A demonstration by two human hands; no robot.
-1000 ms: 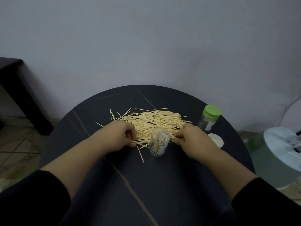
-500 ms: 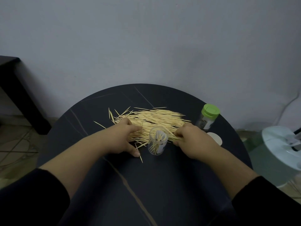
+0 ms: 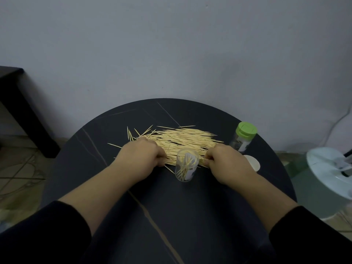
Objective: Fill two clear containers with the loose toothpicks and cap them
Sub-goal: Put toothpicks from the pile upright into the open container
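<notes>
Your left hand point(image 3: 141, 155) and right hand point(image 3: 226, 161), both gripping pale wooden toothpicks point(image 3: 182, 140) mid-frame, could topple the open clear plastic container point(image 3: 186, 168) between them.

Desk point(image 3: 171, 216) centre toward far edge: toothpick pile point(image 3: 182, 141); open container point(image 3: 185, 169) just before it; capped container point(image 3: 243, 139) behind loose lid point(image 3: 253, 163), near right edge.

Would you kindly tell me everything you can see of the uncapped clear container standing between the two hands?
The clear container is a small, plastic-looking cylinder, upright and uncapped, with a white label on its right side. A few toothpicks lean loosely inside, filling it only partly. It stands on the dark table at the near edge of the loose pile, between the left hand and right hand; neither hand grips it.
</notes>
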